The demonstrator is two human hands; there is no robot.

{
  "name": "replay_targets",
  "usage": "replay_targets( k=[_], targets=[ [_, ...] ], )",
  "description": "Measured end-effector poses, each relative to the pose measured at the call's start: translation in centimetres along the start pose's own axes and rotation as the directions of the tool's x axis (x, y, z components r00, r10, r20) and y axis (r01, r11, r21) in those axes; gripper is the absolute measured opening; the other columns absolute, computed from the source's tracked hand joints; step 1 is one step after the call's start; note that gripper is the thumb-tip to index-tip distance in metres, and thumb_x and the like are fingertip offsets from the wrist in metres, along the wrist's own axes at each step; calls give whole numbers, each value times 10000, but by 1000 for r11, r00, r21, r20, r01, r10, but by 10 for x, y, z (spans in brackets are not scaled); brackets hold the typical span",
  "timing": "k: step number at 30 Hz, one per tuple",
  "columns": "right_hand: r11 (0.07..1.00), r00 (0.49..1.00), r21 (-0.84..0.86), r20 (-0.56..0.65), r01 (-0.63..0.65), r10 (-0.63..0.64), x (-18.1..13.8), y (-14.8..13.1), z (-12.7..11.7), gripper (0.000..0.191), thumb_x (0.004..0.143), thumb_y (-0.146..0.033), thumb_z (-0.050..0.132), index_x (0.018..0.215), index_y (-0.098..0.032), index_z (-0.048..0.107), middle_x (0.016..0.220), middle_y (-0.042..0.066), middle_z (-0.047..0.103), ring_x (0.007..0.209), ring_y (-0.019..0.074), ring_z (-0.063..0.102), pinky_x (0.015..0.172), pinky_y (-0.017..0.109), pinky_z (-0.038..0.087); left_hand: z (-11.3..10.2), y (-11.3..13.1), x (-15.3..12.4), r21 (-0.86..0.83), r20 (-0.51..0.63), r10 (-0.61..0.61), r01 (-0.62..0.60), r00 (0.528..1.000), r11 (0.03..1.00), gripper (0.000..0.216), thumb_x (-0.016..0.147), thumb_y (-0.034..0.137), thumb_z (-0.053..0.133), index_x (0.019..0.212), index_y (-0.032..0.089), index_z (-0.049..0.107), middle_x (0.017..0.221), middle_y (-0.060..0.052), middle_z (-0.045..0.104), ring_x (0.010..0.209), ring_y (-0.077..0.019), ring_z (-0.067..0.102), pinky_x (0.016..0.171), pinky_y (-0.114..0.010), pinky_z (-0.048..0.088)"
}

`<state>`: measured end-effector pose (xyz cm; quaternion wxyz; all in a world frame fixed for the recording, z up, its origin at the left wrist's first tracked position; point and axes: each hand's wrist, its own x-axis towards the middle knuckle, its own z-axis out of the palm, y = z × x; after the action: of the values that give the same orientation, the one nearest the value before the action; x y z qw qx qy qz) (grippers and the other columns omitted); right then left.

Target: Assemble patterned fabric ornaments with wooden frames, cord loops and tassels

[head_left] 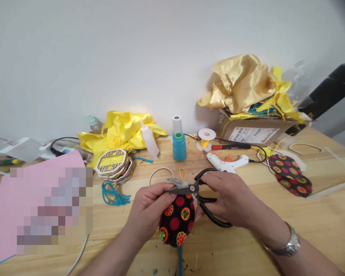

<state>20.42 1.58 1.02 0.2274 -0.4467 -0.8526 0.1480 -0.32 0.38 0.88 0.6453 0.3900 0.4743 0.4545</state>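
In the middle foreground, my left hand (155, 201) pinches the top of a black fabric piece (176, 222) patterned with red dots and bright flowers. A yellow cord loop (183, 173) sticks up beyond its upper end, and a blue strand (180, 260) hangs from its lower end. My right hand (225, 193) is closed around the black handles of a pair of scissors (192, 188). The blades point left, parted, across the top of the fabric piece, close to my left fingertips. Whether they touch the fabric I cannot tell.
Behind my hands stand a blue thread spool (179, 147), a white glue gun (228, 163) and a clear bottle (150, 140). Stacked lattice frames (112, 163) and a blue tassel (115, 193) lie left. Patterned fabric pieces (289, 172) and a cloth-filled cardboard box (254, 131) are right.
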Motion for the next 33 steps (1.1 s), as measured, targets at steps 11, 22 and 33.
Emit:
replay_targets(
  k=[11, 22, 33],
  targets=[
    [1000, 1000, 5, 2, 2, -2, 0, 2, 2, 252, 689, -252, 708, 899, -193, 581, 847, 27, 659, 736, 178, 588, 628, 274, 391, -2, -1, 0, 13, 28, 35, -35, 999, 999, 63, 665, 241, 750, 711, 201, 766, 714, 2, 754, 641, -127, 658, 599, -173, 517],
    [1000, 1000, 21, 4, -4, 4, 1, 2, 3, 271, 689, -230, 719, 923, -194, 588, 864, 17, 659, 744, 169, 584, 640, 267, 385, -1, 1, -1, 30, 60, 41, -43, 997, 999, 92, 703, 244, 725, 767, 197, 772, 733, -10, 758, 651, -141, 669, 607, -187, 528],
    [994, 998, 83, 5, -66, 66, 0, 2, 4, 160, 710, -243, 699, 807, -193, 582, 691, -20, 572, 625, 133, 484, 569, 253, 313, 0, 1, -2, 50, 24, -6, 4, 1000, 999, 146, 703, 279, 725, 808, 189, 773, 796, -41, 769, 677, -173, 683, 633, -231, 538]
  ],
)
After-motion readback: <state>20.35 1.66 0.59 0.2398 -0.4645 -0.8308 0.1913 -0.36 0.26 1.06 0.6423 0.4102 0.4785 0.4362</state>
